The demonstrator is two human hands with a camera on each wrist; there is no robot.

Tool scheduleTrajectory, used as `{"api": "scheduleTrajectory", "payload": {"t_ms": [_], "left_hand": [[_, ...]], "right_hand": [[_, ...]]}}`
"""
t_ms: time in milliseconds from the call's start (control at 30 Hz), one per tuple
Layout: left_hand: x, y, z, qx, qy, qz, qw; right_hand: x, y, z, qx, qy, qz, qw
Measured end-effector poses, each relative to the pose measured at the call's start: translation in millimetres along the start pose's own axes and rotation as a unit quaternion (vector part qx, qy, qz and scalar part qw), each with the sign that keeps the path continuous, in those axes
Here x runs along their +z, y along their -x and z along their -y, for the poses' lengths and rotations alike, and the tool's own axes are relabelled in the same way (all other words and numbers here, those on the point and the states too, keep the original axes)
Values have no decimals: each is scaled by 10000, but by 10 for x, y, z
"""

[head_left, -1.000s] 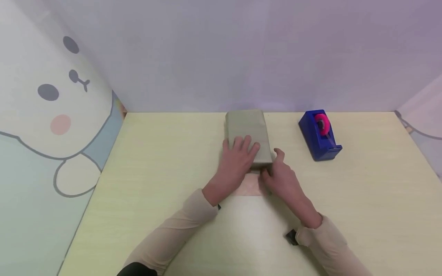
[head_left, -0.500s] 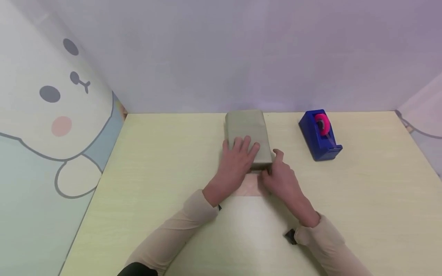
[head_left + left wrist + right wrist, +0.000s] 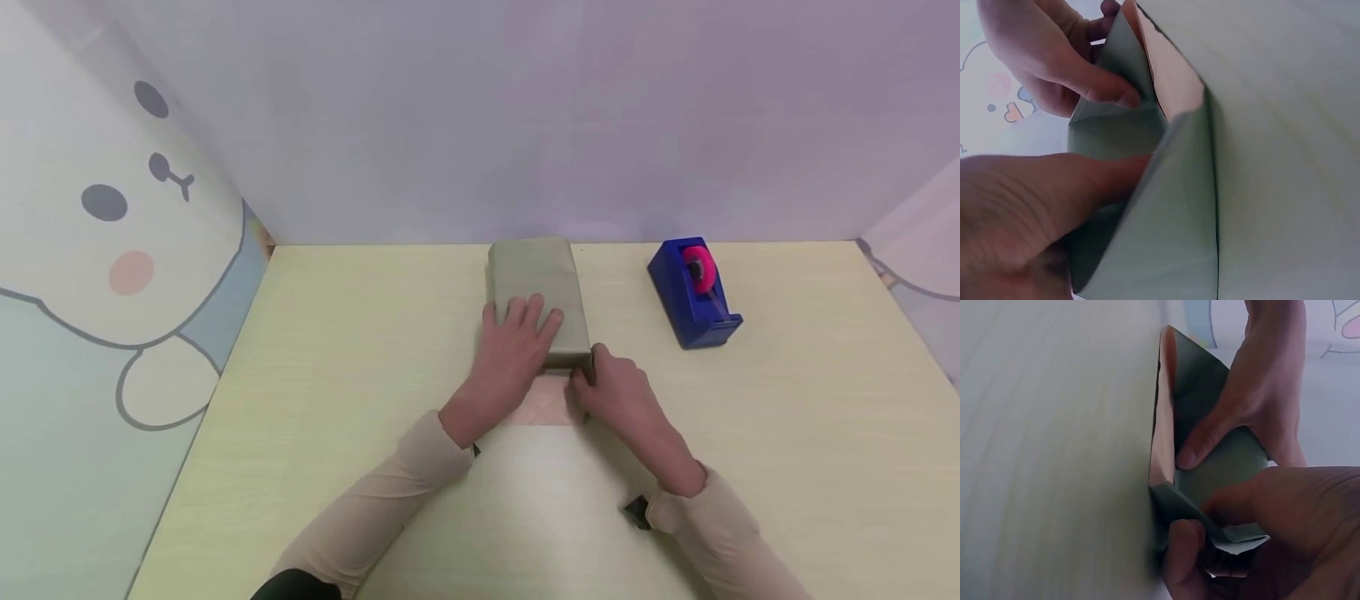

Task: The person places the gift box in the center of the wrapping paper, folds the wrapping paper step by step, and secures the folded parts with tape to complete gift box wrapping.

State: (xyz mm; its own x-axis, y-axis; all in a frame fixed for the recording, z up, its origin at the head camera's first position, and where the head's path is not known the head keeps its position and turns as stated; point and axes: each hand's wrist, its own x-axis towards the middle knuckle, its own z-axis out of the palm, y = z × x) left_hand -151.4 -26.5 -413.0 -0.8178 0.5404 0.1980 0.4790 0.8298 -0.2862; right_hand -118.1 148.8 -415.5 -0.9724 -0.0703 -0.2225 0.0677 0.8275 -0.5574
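Note:
A box wrapped in grey-green paper (image 3: 536,275) lies on the table, its near end facing me. My left hand (image 3: 506,367) rests on its top with fingers spread, the thumb pressing against the end paper. At the near right corner my right hand (image 3: 622,396) pinches the paper's side fold (image 3: 1179,503) between thumb and fingers. A pink-lined end flap (image 3: 542,402) lies toward me on the table. In the left wrist view, the flap's green side fold (image 3: 1172,212) slants up beside the left thumb.
A blue tape dispenser (image 3: 693,296) with a pink roll (image 3: 700,271) stands to the right of the box. Behind the pale wooden table (image 3: 360,325) rises a plain lilac backdrop (image 3: 420,125). A cartoon-printed curtain (image 3: 67,250) hangs at the left.
My right index finger, raised beside the box before, has curled down to the near right corner. The left hand and the box have stayed in place.

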Motion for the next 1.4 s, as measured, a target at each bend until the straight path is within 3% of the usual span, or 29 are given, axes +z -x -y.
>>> {"api": "scheduleTrajectory", "payload": {"t_ms": [433,667,867,1133,1400], "left_hand": [[0,6,-2,-20,65,-83,9999],[2,7,4,-7,58,-72,10000],[10,4,7,2,70,-115,9999],[1,6,4,45,49,-138,9999],[5,3,2,34,24,-105,9999]], "right_hand": [[16,-8,-9,-87,201,219,9995],[-14,16,-20,-17,-57,757,9971],[-27,28,-4,9,-18,720,9974],[-182,168,19,57,-275,1683,9853],[-172,157,36,302,-14,1774,9837]]}}
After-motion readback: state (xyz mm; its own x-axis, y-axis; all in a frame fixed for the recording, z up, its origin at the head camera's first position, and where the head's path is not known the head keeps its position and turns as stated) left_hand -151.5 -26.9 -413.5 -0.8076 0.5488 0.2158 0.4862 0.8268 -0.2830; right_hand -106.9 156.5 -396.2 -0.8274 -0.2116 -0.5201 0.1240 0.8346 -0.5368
